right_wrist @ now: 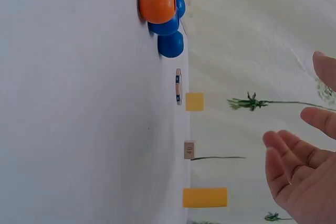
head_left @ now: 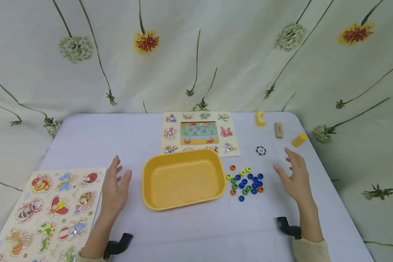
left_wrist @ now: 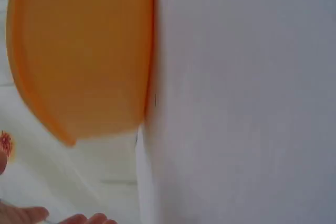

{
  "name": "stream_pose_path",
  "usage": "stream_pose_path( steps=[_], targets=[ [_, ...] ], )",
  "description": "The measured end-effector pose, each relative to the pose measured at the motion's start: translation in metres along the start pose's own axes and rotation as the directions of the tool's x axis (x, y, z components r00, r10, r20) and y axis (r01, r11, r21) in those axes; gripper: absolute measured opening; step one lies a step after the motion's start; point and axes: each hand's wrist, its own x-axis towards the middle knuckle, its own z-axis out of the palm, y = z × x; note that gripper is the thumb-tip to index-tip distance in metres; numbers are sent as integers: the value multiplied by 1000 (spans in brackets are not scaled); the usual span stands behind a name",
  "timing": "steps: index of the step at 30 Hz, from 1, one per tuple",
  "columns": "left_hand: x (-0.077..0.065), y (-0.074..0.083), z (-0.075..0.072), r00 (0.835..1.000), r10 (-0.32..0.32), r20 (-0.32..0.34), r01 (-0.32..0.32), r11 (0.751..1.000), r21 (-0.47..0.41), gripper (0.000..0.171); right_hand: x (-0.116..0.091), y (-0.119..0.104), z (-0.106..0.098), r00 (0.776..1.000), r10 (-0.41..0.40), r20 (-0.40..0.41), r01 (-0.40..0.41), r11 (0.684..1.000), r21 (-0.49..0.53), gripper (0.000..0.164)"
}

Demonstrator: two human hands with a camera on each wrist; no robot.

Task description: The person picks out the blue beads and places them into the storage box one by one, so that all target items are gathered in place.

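Both hands hover above a white table and hold nothing. My left hand (head_left: 115, 189), fingers loosely extended, is between a yellow plastic tray (head_left: 183, 180) and an insect puzzle board (head_left: 57, 214). In the left wrist view the tray (left_wrist: 84, 56) looms large, with a few fingertips at the lower left. My right hand (head_left: 296, 178) has its thumb and fingers spread apart, to the right of a loose group of blue, green, yellow and orange beads (head_left: 243, 183). The right wrist view shows this hand (right_wrist: 304, 177) beyond the table, with an orange bead (right_wrist: 157, 2) near the top.
Behind the tray lies a sea-animal puzzle board (head_left: 199, 133), partly covered by the tray's rim. Toward the back right are a poker chip (head_left: 261, 150), a notched yellow block (head_left: 259, 119), a small wooden block (head_left: 278, 130) and a yellow cylinder (head_left: 299, 140). A flowered cloth (head_left: 196, 54) hangs behind.
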Motion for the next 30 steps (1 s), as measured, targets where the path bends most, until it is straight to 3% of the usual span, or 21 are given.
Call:
stream_pose_path(
  steps=[4,7,9,14,19,24,30],
  targets=[
    [-15,11,22,995,-98,19,100,969,-224,48,-4,28,13,997,25,-70,-15,990,140,55],
    [-22,15,31,990,-133,39,138,928,-347,42,-6,52,31,998,45,-54,-34,982,183,53],
    [-24,15,34,989,-145,38,148,907,-395,39,-5,55,39,999,40,-12,-37,976,214,53],
    [-27,10,37,988,-152,32,151,883,-445,43,-5,31,39,996,-41,83,17,962,273,52],
    [-28,6,41,989,-139,54,147,855,-498,46,-7,15,33,991,-45,126,13,969,245,49],
    [-28,8,44,989,-134,59,145,840,-523,47,-10,19,37,987,-52,151,16,973,230,46],
    [-28,27,42,989,-125,82,149,848,-509,46,-16,33,46,976,-65,208,31,987,160,42]
  ],
)
